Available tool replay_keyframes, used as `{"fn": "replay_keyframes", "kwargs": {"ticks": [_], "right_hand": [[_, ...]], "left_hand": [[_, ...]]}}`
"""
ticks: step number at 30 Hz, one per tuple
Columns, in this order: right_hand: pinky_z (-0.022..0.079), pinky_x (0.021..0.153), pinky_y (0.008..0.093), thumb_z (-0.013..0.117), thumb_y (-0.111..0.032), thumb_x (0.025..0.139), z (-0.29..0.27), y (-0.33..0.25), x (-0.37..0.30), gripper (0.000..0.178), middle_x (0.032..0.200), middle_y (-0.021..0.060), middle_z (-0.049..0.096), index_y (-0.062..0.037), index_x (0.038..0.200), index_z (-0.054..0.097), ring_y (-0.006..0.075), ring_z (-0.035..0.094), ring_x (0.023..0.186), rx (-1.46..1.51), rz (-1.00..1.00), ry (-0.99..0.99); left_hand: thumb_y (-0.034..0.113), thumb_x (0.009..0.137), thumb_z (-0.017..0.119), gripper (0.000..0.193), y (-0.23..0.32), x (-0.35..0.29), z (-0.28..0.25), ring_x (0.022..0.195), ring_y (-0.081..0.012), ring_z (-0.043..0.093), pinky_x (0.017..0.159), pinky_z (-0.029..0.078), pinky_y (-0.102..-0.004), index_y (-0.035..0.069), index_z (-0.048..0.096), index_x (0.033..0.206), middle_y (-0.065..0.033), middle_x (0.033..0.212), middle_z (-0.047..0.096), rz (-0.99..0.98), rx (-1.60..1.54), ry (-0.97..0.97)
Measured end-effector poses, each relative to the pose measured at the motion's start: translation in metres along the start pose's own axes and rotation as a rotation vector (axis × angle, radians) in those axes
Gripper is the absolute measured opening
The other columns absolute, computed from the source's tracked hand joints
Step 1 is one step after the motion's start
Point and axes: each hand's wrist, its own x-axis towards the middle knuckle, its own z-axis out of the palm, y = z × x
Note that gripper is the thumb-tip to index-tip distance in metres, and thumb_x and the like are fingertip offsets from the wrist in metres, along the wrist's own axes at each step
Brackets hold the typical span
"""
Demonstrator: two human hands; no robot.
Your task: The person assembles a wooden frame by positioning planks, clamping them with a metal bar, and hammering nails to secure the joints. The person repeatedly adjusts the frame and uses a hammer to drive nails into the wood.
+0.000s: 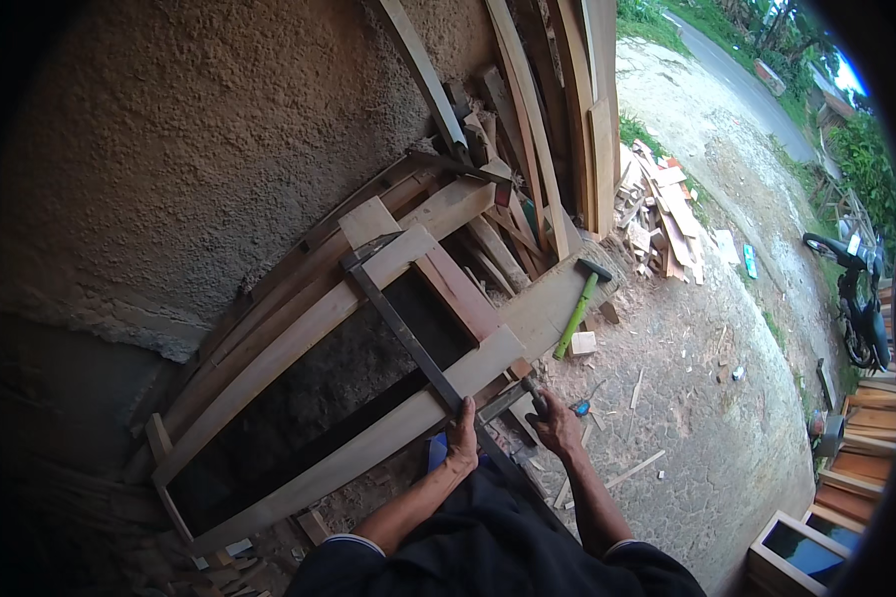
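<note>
A long wooden frame [299, 483] lies in front of me, with a short crosspiece near its far end. Across it runs a dark metal bar clamp [408, 340], its far jaw at the frame's outer rail. My left hand [461, 440] is closed on the clamp's bar, thumb up, beside the near rail. To the right, my right hand [558, 426] is wrapped round the clamp's screw handle [539, 400]. A small wood block [520, 368] sits between the near rail and the clamp's screw end.
A hammer with a green handle [575, 323] rests on a wide board [543, 303]. Long boards [572, 99] lean on the rough wall [219, 129]. Offcuts [667, 214] are heaped beyond. A motorbike [859, 303] and wooden frames [782, 557] stand at right.
</note>
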Motion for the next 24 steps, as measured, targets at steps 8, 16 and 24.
{"fn": "replay_keyframes", "kwargs": {"ticks": [8, 16, 24], "right_hand": [[0.045, 0.050, 0.0275, 0.073, -0.033, 0.091, -0.023, 0.031, 0.010, 0.059, 0.074, 0.0049, 0.064, -0.0057, 0.139, 0.052, 0.0132, 0.061, 0.063, 1.000, 0.262, -0.753], [0.054, 0.056, 0.0312, 0.074, -0.034, 0.090, -0.016, 0.020, -0.013, 0.058, 0.083, 0.0104, 0.068, -0.0093, 0.138, 0.054, 0.0186, 0.071, 0.075, 0.890, 0.120, -0.285], [0.047, 0.054, 0.0223, 0.067, -0.039, 0.097, 0.005, 0.057, -0.027, 0.050, 0.083, 0.0061, 0.064, -0.0058, 0.134, 0.058, 0.0111, 0.059, 0.060, 1.077, 0.198, -0.256]], "left_hand": [[0.043, 0.100, 0.063, 0.061, 0.002, 0.002, -0.001, 0.123, -0.0160, 0.054, 0.107, 0.040, -0.0302, -0.007, 0.058, 0.134, -0.0097, 0.136, 0.060, -0.059, 0.012, 0.021], [0.048, 0.095, 0.069, 0.066, -0.012, 0.010, -0.006, 0.121, -0.0152, 0.054, 0.107, 0.040, -0.0321, -0.004, 0.058, 0.134, -0.0080, 0.135, 0.060, -0.009, -0.009, 0.041], [0.043, 0.089, 0.079, 0.055, 0.000, 0.003, -0.008, 0.111, -0.0130, 0.058, 0.100, 0.043, -0.0295, -0.001, 0.067, 0.121, -0.0048, 0.122, 0.066, -0.192, 0.042, 0.009]]}}
